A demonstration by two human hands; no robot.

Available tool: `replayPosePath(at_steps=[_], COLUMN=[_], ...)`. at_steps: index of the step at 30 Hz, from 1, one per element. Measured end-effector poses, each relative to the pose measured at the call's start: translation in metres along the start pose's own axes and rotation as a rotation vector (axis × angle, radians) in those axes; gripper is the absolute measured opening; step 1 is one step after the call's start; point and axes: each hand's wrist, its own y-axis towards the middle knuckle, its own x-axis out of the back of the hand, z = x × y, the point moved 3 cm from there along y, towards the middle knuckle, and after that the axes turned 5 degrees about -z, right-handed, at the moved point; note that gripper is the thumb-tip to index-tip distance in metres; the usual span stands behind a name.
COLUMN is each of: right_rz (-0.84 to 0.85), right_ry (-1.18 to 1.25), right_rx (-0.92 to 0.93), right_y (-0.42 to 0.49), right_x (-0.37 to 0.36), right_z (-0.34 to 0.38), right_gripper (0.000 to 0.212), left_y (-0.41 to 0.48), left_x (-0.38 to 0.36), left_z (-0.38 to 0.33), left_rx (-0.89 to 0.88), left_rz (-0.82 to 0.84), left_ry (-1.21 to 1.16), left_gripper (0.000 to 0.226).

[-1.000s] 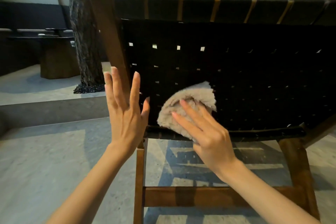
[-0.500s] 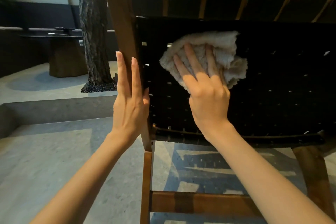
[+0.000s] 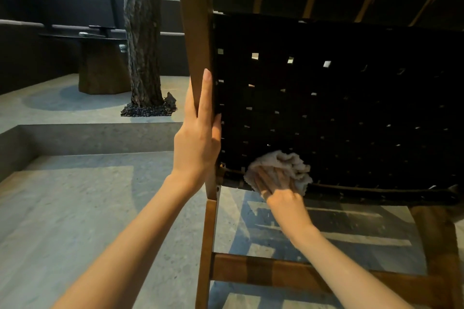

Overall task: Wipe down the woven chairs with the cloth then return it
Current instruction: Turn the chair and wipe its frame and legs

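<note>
Low centre of frame, my right hand (image 3: pixel 282 197) presses the cloth (image 3: pixel 283 167) with straight fingers against the chair (image 3: pixel 351 108), at its woven back's bottom edge. My left hand (image 3: pixel 198 138) lies flat along the post (image 3: pixel 195 32). I judge the wiping midway; returning the cloth remains.

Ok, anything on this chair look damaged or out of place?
Nothing stands out. The chair's woven back looks intact with even gaps, the wooden frame shows no breaks, and the cloth sits bunched under the right hand at the lower edge.
</note>
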Motion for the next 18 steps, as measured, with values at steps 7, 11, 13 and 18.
replayPosePath(at_steps=[7,11,13,18], right_rz=[-0.009,-0.616,-0.897,-0.958], right_ry=[0.322,0.479,0.488,0.573], right_rx=[-0.129,-0.009,0.064,0.02], right_y=[-0.003,-0.024,-0.026,0.024], right_x=[0.035,0.112,0.148,0.201], right_z=[0.002,0.005,0.012,0.04], right_gripper=[0.046,0.067,0.066,0.057], left_y=[0.007,0.007,0.006,0.009], left_x=[0.008,0.015,0.015,0.017], left_z=[-0.007,0.004,0.014,0.026], left_rx=[0.027,-0.032,-0.058,0.062], left_rz=[0.05,0.092,0.124,0.142], left_ry=[-0.138,-0.181,-0.189,-0.335], left_gripper=[0.102,0.086,0.081,0.06])
